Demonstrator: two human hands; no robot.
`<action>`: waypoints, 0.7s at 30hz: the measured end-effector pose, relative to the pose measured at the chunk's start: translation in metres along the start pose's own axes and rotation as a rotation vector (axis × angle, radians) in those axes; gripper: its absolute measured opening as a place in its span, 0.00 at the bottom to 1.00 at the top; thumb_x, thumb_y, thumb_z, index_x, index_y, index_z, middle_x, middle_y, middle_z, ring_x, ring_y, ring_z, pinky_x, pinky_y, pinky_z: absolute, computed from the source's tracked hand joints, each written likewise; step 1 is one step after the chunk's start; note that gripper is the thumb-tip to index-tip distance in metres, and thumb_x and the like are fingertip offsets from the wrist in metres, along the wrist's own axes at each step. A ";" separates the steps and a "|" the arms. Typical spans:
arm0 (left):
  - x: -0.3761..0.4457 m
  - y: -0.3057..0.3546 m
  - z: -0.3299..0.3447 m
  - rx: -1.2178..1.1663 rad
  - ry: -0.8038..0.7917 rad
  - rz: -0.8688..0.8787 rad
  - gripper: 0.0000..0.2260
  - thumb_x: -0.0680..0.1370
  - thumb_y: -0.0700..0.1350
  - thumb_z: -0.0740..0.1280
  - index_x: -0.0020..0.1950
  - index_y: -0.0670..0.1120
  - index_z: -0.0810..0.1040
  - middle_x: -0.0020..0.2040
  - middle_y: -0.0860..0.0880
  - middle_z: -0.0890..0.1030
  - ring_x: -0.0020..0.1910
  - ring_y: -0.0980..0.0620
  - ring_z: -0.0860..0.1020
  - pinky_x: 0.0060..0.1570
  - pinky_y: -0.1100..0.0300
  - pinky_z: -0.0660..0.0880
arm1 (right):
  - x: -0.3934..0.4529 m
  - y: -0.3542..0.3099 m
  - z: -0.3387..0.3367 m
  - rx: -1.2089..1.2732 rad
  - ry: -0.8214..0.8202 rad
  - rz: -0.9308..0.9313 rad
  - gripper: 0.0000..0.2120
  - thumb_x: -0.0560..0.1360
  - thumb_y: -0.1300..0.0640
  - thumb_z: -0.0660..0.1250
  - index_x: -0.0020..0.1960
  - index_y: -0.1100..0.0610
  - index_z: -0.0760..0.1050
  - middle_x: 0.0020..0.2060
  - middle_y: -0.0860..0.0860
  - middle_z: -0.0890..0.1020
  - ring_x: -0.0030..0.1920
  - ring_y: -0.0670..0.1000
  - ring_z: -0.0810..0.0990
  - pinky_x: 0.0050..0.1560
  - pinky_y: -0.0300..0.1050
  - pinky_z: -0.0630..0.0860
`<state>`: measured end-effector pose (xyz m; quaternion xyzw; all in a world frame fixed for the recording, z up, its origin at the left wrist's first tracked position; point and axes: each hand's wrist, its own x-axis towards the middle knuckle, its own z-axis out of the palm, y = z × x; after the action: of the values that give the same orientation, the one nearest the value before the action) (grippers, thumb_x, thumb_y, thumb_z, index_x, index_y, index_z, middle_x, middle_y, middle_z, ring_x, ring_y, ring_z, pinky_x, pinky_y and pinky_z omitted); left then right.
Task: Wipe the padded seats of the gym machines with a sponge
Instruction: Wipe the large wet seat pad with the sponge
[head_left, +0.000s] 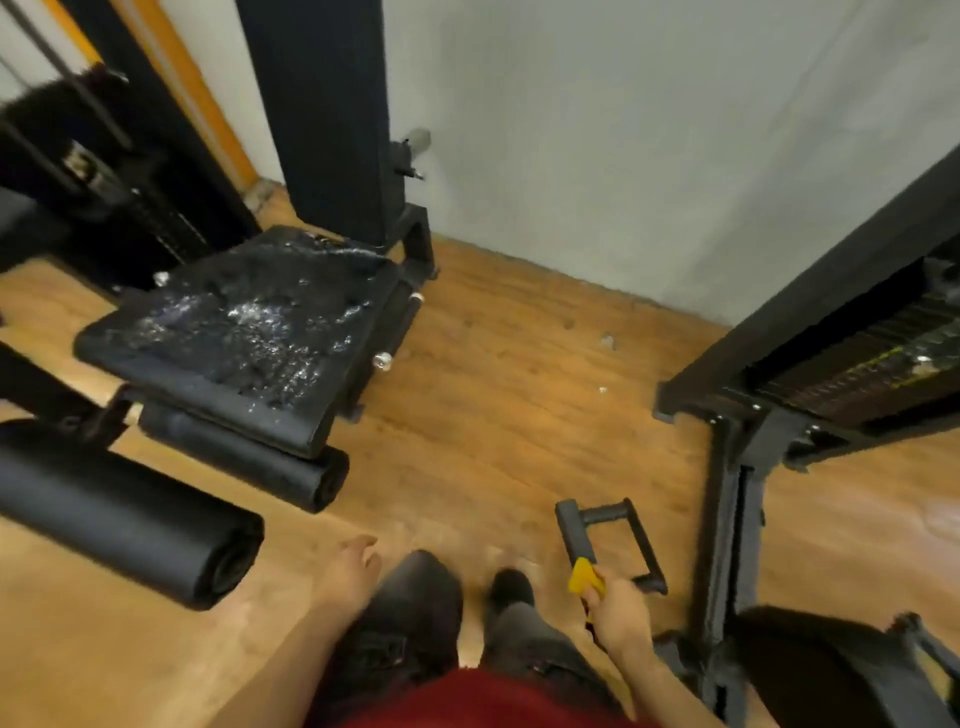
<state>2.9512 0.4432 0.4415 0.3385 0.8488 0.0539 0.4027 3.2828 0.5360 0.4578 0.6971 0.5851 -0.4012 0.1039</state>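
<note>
Over a wooden floor (493, 415), right hand (618, 610) grips yellow sponge (586, 576); left hand (349, 566) loosely open, seat (244, 322) wet.

Seat pad (244, 317) blk vinyl, wet sheen; floor (493, 415) wood-look, semi-gloss.

Black padded seat (239, 332) sits up left, roughly level, top surface cracked and glistening wet with white foamy specks — yellow sponge (586, 576) is low right, well apart from it, pinched in the right hand (618, 610).
</note>
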 end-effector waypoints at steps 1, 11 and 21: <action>-0.003 0.001 0.000 -0.023 0.015 -0.033 0.17 0.81 0.45 0.60 0.69 0.45 0.71 0.68 0.43 0.72 0.66 0.44 0.71 0.64 0.54 0.68 | 0.013 -0.007 -0.006 -0.021 -0.035 -0.034 0.14 0.80 0.54 0.62 0.64 0.56 0.73 0.54 0.52 0.80 0.52 0.53 0.79 0.47 0.44 0.74; 0.039 -0.020 -0.062 -0.144 0.194 -0.322 0.18 0.81 0.47 0.58 0.71 0.47 0.68 0.70 0.45 0.71 0.67 0.44 0.70 0.65 0.53 0.68 | 0.112 -0.180 -0.027 -0.238 -0.138 -0.428 0.16 0.79 0.57 0.63 0.66 0.56 0.72 0.58 0.54 0.80 0.58 0.56 0.78 0.56 0.44 0.71; 0.151 -0.039 -0.179 -0.359 0.359 -0.410 0.20 0.81 0.48 0.57 0.73 0.47 0.65 0.71 0.48 0.68 0.64 0.47 0.73 0.60 0.54 0.72 | 0.178 -0.424 0.013 -0.322 -0.200 -0.665 0.17 0.77 0.59 0.65 0.65 0.57 0.74 0.59 0.54 0.78 0.60 0.56 0.76 0.57 0.44 0.69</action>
<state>2.7336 0.5390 0.4495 0.0691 0.9336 0.1794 0.3023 2.8945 0.7836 0.4657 0.4012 0.8219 -0.3820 0.1329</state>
